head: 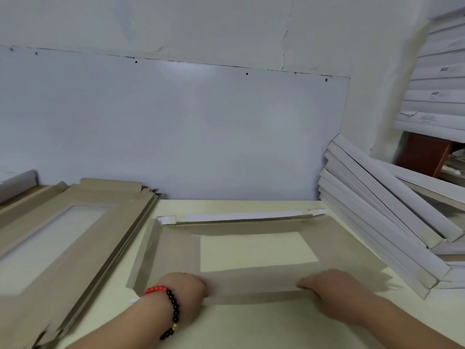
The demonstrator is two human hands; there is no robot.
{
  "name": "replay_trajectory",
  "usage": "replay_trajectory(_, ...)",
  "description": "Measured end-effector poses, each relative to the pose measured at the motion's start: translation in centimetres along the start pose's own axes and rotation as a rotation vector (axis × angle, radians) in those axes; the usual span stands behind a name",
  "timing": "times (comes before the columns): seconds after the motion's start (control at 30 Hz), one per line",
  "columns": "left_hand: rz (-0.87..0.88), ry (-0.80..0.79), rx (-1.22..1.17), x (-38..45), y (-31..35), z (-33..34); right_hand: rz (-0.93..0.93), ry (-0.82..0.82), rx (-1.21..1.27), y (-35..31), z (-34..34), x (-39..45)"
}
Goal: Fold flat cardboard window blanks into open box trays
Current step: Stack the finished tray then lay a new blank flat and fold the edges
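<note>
While your wrists cover the near corners, the blank's front edge is only partly readable. Left to right:

Stack of flat blanks at far left, brown side up, window cutout showing; its near end runs out of frame and the sheet count is not readable.

Your left hand, bead bracelet on the wrist, grips the near flap at its left end. Fingers curl out of sight over the flap, so exact finger placement is not visible.

Blank sits mid-table, brown side up, long axis running left-right, window centred. Left flap is raised, far flap is tipped up showing its white face, near flap is lifted off the table between your hands. Right flap is blurred, angle unclear.

Your right hand grips the same near flap at its right end, fingertips hidden behind the cardboard.

Folded white trays lean in a pile at right, touching or just beside the blank's right edge; cannot tell which.

Stacked white boxes at top right are cut off by the frame; they carry small printed labels, too blurred to read.
</note>
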State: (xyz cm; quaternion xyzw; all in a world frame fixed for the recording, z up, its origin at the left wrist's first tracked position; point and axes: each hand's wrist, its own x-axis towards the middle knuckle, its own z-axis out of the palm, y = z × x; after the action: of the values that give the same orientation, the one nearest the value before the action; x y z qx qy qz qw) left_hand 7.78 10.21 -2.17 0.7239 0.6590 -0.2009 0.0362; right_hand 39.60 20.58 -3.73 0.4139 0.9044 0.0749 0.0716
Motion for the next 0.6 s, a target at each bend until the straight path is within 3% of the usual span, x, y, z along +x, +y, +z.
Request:
replay_trajectory(0.27, -0.068, -0.027, -0.213, 0.2, -2.1, -2.1, 0.042, -0.15, 0.366, 0.8, -3.3, -0.4)
replay_trajectory(0.5, -0.187, 0.093, -0.361, 2.3, -2.2, -2.0, 0.149, 0.011, 0.044, 0.6, -1.6, 1.6)
replay_trajectory(0.6, -0.186, 0.187, -0.236, 3.6, -2.0, -0.6, 0.145, 0.073, 0.015, -0.5, 0.1, 2.6)
